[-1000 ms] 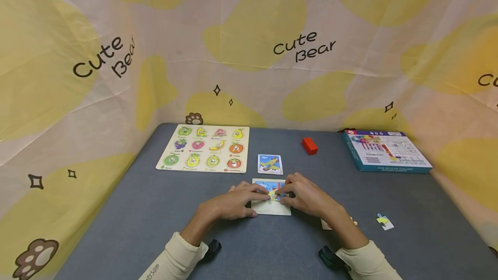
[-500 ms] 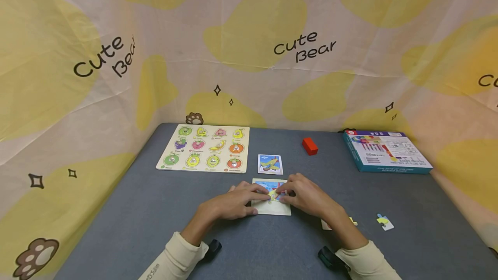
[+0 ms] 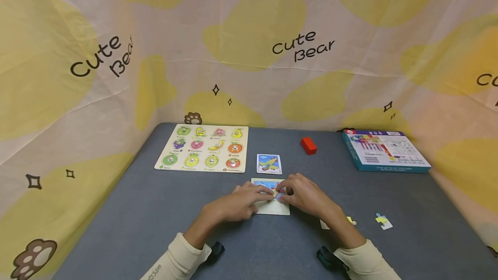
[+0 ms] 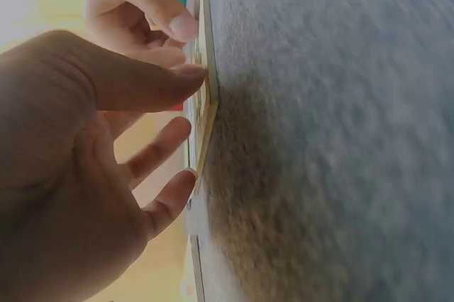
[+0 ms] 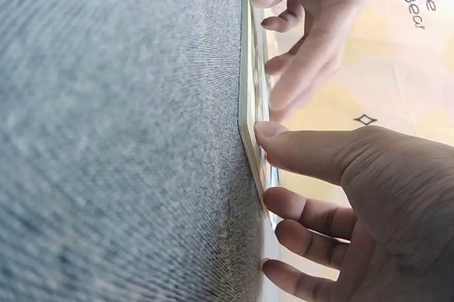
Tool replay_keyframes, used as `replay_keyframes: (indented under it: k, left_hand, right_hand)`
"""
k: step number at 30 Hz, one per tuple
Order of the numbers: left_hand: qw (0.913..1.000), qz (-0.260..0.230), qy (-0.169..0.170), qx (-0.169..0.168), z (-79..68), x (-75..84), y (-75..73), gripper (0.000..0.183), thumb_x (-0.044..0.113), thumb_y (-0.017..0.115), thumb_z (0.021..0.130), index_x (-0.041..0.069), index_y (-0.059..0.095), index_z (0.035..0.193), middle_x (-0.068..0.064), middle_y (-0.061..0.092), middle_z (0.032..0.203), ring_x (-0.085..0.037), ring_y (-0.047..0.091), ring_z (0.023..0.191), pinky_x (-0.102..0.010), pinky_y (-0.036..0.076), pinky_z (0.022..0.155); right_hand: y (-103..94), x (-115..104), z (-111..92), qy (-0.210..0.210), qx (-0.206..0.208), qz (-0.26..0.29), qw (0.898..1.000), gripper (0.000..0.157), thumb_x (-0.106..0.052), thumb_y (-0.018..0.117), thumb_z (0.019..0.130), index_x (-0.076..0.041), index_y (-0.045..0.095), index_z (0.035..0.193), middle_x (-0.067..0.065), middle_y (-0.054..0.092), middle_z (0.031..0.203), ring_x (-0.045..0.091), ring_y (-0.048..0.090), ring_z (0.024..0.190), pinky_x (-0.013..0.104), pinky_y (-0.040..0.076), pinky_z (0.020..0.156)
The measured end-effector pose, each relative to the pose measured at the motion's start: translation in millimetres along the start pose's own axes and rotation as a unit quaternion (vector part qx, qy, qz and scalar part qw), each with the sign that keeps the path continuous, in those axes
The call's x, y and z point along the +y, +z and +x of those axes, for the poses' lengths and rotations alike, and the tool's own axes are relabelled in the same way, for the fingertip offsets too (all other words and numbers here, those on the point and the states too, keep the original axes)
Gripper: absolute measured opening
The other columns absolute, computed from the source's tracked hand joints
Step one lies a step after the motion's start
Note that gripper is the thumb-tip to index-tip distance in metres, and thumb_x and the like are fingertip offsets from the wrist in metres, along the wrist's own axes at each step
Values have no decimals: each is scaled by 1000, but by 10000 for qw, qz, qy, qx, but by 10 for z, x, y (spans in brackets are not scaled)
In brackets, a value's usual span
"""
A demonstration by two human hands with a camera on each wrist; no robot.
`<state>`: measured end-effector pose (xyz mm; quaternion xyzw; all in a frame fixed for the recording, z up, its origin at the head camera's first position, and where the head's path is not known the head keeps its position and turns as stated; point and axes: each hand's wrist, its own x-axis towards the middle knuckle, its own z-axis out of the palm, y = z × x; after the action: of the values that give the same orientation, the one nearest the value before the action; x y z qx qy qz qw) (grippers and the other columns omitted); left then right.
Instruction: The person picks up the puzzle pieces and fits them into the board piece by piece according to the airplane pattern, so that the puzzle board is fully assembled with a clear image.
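A small puzzle board (image 3: 272, 208) lies flat before me; its upper part shows a blue and red picture made of puzzle pieces (image 3: 266, 184). My left hand (image 3: 243, 202) reaches in from the left, its fingertips touching the yellow pieces at the middle. The left thumb (image 4: 188, 82) is at the board's near edge in the left wrist view. My right hand (image 3: 305, 195) has index finger and thumb on the picture's right part, other fingers bent by the board's right side. Whether these fingers pinch a piece is hidden. Behind the board lies an airplane picture card (image 3: 269, 164).
Loose puzzle pieces lie right of the board: one (image 3: 384, 221) in the open, another (image 3: 351, 220) partly behind my right forearm, a third (image 3: 324, 224) mostly covered. A fruit board (image 3: 200, 148), a red block (image 3: 309, 146) and a flat box (image 3: 389, 150) stand farther back.
My left hand has slid slightly right, its fingertips now closer to the right hand's and its thumb tucked in over the board. The right hand stays nearly still.
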<state>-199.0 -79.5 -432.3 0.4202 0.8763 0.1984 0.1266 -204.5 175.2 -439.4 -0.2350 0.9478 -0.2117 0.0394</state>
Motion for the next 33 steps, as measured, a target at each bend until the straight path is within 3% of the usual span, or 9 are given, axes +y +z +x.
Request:
replay_keyframes:
  k: [7, 23, 33]
  left_hand:
    - [9992, -99, -215, -327, 11, 61, -1, 74, -6, 53, 94, 25, 48, 161, 7, 45, 166, -22, 41, 135, -34, 32, 86]
    - [9981, 354, -245, -447, 27, 80, -9, 61, 2, 50, 102, 24, 52, 159, 14, 43, 165, -22, 39, 140, -36, 34, 90]
    - [9983, 166, -313, -468, 38, 59, 9, 61, 3, 48, 103, 25, 51, 160, 15, 40, 167, -21, 39, 141, -35, 33, 90]
  right_hand:
    - [-11, 8, 2, -57, -11, 30, 10000, 25, -25, 83, 93, -19, 80, 117, -9, 60, 87, 10, 52, 85, 30, 45, 74]
    - [-56, 83, -20, 385, -43, 134, 9992, 30, -31, 84, 92, -16, 79, 117, -6, 62, 90, 13, 54, 88, 37, 46, 77]
    - [-119, 181, -206, 70, -104, 92, 9999, 33, -32, 82, 94, -14, 78, 121, -6, 64, 100, 14, 52, 95, 39, 47, 83]
